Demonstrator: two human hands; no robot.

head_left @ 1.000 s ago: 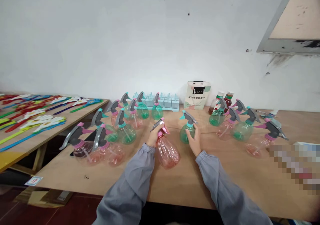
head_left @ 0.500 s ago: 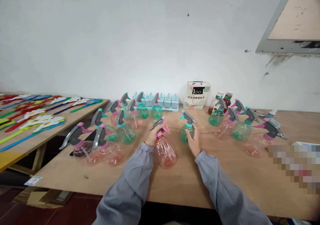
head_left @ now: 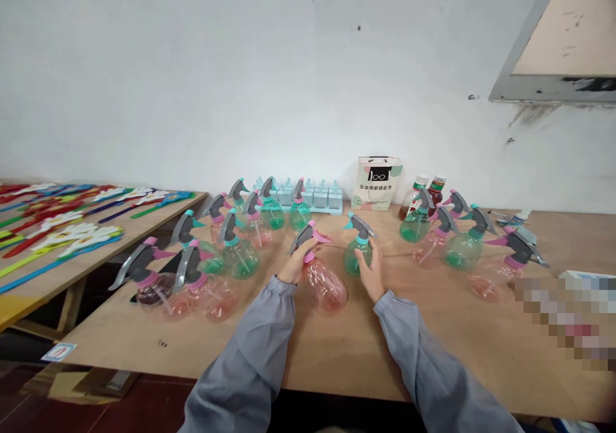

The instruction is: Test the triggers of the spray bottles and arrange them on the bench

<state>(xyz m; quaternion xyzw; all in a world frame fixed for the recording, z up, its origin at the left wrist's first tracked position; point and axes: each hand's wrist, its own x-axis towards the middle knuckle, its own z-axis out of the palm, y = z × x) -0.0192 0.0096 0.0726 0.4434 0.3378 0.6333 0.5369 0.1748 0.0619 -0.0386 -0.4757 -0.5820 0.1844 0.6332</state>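
My left hand (head_left: 294, 263) is closed round the neck of a pink spray bottle (head_left: 327, 288) with a grey and pink trigger head. That bottle leans, its base out to the right. A green spray bottle (head_left: 353, 258) with a grey and turquoise head stands upright just beyond, and my right hand (head_left: 373, 269) grips its right side, thumb in front. To the left is a group of pink and green spray bottles (head_left: 242, 258). Several more, among them a pale green spray bottle (head_left: 462, 250), stand to the right.
Behind the bottles are a light blue ice-pop mould (head_left: 320, 197), a printed paper bag (head_left: 375, 186) and two red-brown bottles (head_left: 436, 192). On the left table (head_left: 96, 260) lie colourful hand-shaped clappers (head_left: 79, 239). The wooden table's (head_left: 346, 362) front edge is close to me.
The pink spray bottle in my left hand has tilted, its base swinging a little right and its trigger turning to the right. My right hand keeps its grip on the green one.
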